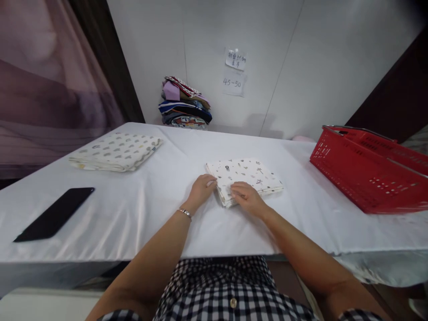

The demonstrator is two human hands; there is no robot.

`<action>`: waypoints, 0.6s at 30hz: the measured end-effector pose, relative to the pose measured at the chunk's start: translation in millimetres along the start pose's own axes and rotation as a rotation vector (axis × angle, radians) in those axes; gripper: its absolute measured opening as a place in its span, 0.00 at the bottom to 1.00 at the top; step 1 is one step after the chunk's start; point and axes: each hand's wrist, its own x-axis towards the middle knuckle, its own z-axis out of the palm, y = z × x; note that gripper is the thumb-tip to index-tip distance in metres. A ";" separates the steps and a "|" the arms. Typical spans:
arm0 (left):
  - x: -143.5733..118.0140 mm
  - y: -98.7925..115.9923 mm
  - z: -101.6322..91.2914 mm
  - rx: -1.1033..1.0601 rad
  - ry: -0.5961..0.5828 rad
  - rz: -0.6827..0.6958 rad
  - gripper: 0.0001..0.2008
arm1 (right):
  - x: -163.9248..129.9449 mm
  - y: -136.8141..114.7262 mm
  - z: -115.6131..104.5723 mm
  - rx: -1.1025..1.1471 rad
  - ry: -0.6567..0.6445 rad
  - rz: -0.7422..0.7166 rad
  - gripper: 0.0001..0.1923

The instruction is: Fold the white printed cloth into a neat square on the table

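A small folded white cloth (249,174) with little dark prints lies in the middle of the white table (140,209). My left hand (201,189) rests at the cloth's left near edge, fingers curled on the fold. My right hand (246,198) lies flat on the near corner of the same cloth, pressing it down. A thin bracelet (185,213) sits on my left wrist.
A second folded cloth (117,151) with grey spots lies at the far left. A black phone (55,213) lies near the left front edge. A red plastic basket (371,167) stands at the right. A pile of folded fabrics (183,103) leans against the back wall under two paper notes (235,71).
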 end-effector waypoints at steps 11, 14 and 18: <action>-48.9 33.2 -4.4 -0.017 -0.245 -0.172 0.09 | -4.6 -5.5 12.2 -0.041 -0.077 -0.041 0.10; -50.4 37.2 -4.1 -0.048 -0.237 -0.222 0.09 | -5.7 -5.2 15.8 0.007 -0.039 -0.028 0.10; -50.0 40.6 -1.8 -0.099 -0.197 -0.274 0.08 | -6.8 -7.1 18.3 0.046 0.004 -0.011 0.10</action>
